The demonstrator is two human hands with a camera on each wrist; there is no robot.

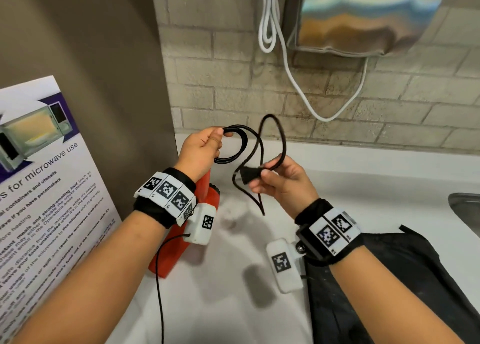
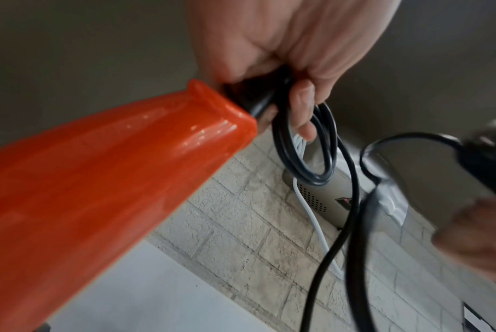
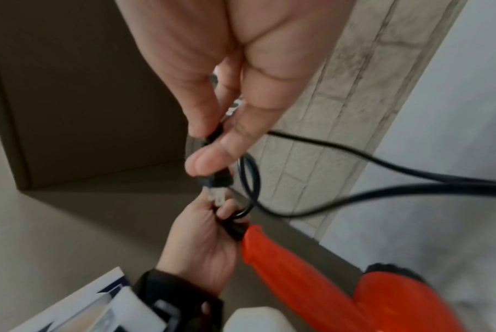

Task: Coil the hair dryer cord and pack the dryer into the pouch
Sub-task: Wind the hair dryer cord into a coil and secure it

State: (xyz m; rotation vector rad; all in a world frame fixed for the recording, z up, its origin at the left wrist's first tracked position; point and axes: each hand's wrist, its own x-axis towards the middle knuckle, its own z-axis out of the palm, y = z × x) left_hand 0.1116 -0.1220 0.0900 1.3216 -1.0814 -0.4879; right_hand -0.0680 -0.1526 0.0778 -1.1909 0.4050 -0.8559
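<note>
The orange hair dryer (image 1: 181,242) hangs below my left hand (image 1: 205,146), its handle (image 2: 104,175) pointing up to the fist. My left hand grips the coiled loops of the black cord (image 1: 241,146) where the cord leaves the handle; the loops (image 2: 306,152) show under the fingers. My right hand (image 1: 280,180) pinches the black plug (image 1: 249,175) at the cord's free end, with a loose loop (image 1: 275,133) rising above it. In the right wrist view the plug (image 3: 215,177) sits between thumb and fingers, close to the left hand (image 3: 207,242). The black pouch (image 1: 389,286) lies on the counter under my right forearm.
White counter (image 1: 233,304) below both hands. Brick-pattern wall (image 1: 233,84) behind, with a steel hand dryer (image 1: 363,16) and white cables (image 1: 270,19) hanging from it. A microwave poster (image 1: 39,188) stands at left. A steel sink edge (image 1: 465,208) is at far right.
</note>
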